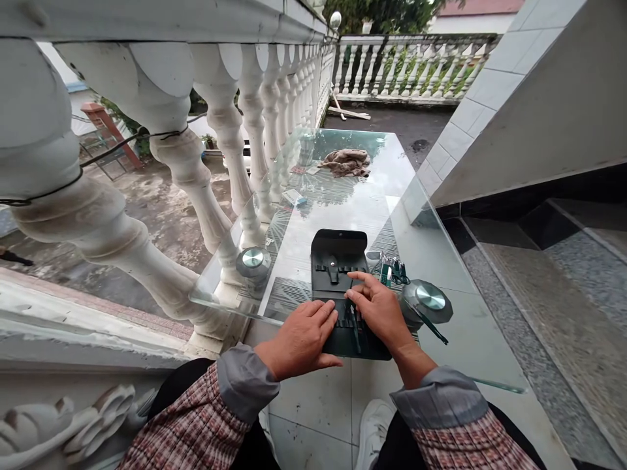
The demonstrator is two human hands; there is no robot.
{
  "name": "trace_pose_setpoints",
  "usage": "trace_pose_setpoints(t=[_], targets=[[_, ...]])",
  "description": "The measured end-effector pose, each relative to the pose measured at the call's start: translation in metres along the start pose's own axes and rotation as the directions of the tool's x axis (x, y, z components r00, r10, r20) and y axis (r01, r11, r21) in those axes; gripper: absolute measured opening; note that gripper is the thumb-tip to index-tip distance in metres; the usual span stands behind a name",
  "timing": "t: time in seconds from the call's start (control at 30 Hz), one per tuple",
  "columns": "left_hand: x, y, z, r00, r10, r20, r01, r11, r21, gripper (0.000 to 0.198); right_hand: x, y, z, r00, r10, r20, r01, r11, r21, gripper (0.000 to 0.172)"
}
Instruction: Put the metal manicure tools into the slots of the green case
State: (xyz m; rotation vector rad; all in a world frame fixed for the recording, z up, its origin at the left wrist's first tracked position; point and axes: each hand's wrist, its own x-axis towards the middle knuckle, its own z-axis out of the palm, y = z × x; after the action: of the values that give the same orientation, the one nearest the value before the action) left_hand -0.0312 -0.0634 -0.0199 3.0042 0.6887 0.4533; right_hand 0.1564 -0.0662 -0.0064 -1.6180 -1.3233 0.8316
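Observation:
A black manicure-style case [337,245] lies unfolded on the glass table in front of me. My left hand [306,336] rests flat on its lower left part, fingers stretched out. Over the right side of the case, my right hand [379,307] has thumb and index finger closed together; what is between them is too small to make out. Just below that thumb, a slim dark green tool [356,329] with a silver end lies in the case. A black holder with a metal ring [334,269] sits in the upper part. Small clippers and tools [392,269] lie right of the case.
The glass table [343,202] has round metal discs at its near corners. A slim dark green tool [434,326] lies near the right disc [431,297]. Farther off are a small box [294,197] and a crumpled brown cloth [347,162]. A white balustrade [223,124] borders the left; steps [553,294] rise right.

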Motion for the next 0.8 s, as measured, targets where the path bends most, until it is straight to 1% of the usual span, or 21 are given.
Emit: trace_pose_setpoints(t=[0.3, 0.37, 0.43, 0.53, 0.6, 0.7, 0.8], targets=[[0.0003, 0.0001, -0.0013, 1.0, 0.002, -0.003, -0.002, 1.0, -0.011, 0.083, 0.0025, 0.0022, 0.0008, 0.995, -0.025, 0.098, 0.031, 0.998, -0.062, 0.039], [0.0003, 0.0001, -0.001, 1.0, 0.005, -0.01, -0.005, 1.0, -0.014, 0.082, 0.0021, 0.0028, -0.0001, 0.994, -0.041, 0.103, 0.052, 0.993, -0.102, 0.038], [0.0001, 0.0, -0.0004, 1.0, 0.006, -0.019, -0.006, 1.0, -0.017, 0.082, 0.0015, 0.0035, -0.002, 0.992, -0.088, 0.088, 0.103, 0.978, -0.18, 0.033], [-0.0005, -0.0001, 0.0007, 1.0, 0.006, -0.03, -0.006, 1.0, -0.021, 0.082, 0.0007, 0.0051, -0.0057, 0.971, -0.233, 0.047, 0.236, 0.914, -0.331, 0.026], [-0.001, -0.0002, 0.0014, 0.999, 0.009, -0.034, -0.009, 1.0, -0.02, 0.082, 0.0003, 0.0069, -0.0076, 0.948, -0.313, 0.055, 0.307, 0.858, -0.412, 0.025], [-0.0013, -0.0004, 0.0021, 0.999, 0.009, -0.036, -0.01, 1.0, -0.02, 0.082, -0.0008, 0.0095, -0.0081, 0.923, -0.365, 0.119, 0.374, 0.788, -0.488, 0.025], [-0.001, -0.0005, 0.0021, 0.999, 0.003, -0.036, -0.004, 1.0, -0.026, 0.083, -0.0033, 0.0099, -0.007, 0.906, -0.384, 0.177, 0.418, 0.746, -0.518, 0.024]])
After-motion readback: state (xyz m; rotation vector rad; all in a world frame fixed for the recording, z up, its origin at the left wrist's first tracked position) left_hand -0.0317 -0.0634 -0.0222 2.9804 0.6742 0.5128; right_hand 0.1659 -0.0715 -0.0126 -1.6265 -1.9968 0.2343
